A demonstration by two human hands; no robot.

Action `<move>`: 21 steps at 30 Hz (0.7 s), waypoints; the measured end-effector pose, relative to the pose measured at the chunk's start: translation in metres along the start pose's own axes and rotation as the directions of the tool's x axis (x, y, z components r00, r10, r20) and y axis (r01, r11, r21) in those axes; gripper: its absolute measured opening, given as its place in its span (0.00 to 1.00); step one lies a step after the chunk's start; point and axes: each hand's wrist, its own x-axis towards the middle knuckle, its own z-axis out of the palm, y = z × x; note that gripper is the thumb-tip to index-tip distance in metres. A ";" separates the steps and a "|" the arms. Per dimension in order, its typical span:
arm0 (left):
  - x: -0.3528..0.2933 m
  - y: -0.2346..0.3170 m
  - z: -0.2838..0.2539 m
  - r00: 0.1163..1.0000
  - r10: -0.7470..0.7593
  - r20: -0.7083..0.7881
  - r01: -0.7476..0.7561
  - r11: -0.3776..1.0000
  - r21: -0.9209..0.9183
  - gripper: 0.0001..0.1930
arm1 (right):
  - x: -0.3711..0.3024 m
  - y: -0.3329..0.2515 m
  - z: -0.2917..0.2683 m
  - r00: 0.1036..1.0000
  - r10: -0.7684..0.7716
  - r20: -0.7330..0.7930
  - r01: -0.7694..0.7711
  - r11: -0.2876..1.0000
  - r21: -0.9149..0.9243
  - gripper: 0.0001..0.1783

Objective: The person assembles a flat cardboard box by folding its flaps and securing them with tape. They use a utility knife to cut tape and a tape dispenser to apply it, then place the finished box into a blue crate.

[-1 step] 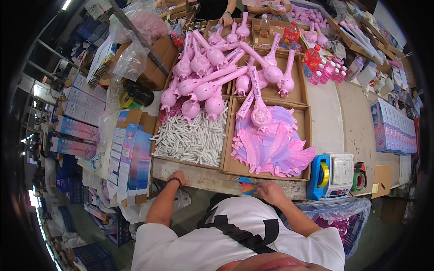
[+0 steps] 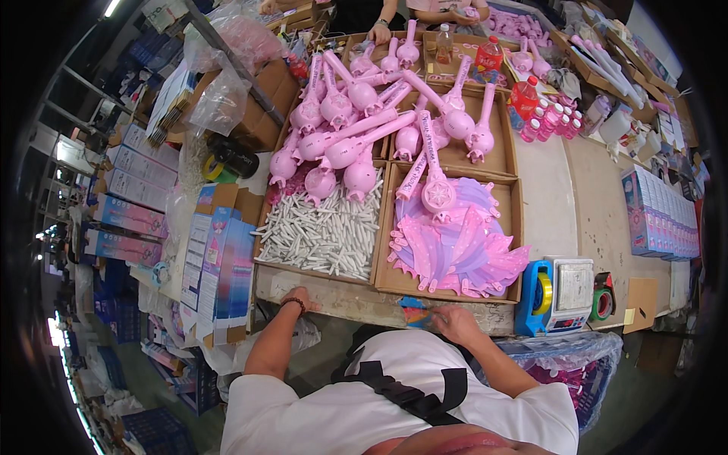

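My left hand (image 2: 298, 296), a beaded bracelet at its wrist, rests on the front edge of the worktable, holding nothing visible. My right hand (image 2: 455, 324) lies on the same edge, just right of a blue and orange patch (image 2: 414, 311), with nothing seen in its loosely spread fingers. Beyond the left hand, a cardboard tray (image 2: 318, 272) holds many small white sticks (image 2: 322, 235). Pink and purple wing-shaped plastic pieces (image 2: 455, 250) fill the tray ahead of my right hand. A pink round-headed wand (image 2: 438, 193) lies on them. More pink wands (image 2: 345, 152) are heaped behind.
A blue tape dispenser (image 2: 536, 296), a small scale (image 2: 570, 292) and tape rolls (image 2: 603, 297) stand at the right. Printed boxes (image 2: 658, 212) line the far right; folded cartons (image 2: 216, 265) stand left. Bottles (image 2: 523, 98) sit behind. Another person's hand (image 2: 378, 33) is across the table.
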 end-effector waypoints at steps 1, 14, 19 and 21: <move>0.000 0.000 0.000 1.000 -0.009 -0.002 0.009 1.000 0.000 0.36 | 0.000 -0.004 -0.003 1.000 -0.006 -0.009 0.006 1.000 0.003 0.14; 0.013 -0.008 0.009 1.000 0.027 -0.015 -0.027 1.000 0.008 0.37 | 0.005 0.023 0.023 0.991 0.020 0.133 0.005 0.982 -0.188 0.16; 0.014 -0.008 0.009 0.999 0.044 -0.012 -0.044 0.999 0.011 0.38 | 0.005 0.025 0.024 0.991 0.005 0.137 0.022 0.979 -0.200 0.17; 0.013 -0.008 0.009 0.998 0.055 -0.026 -0.055 0.998 0.004 0.38 | 0.005 0.023 0.023 0.993 -0.004 0.121 0.028 0.980 -0.196 0.17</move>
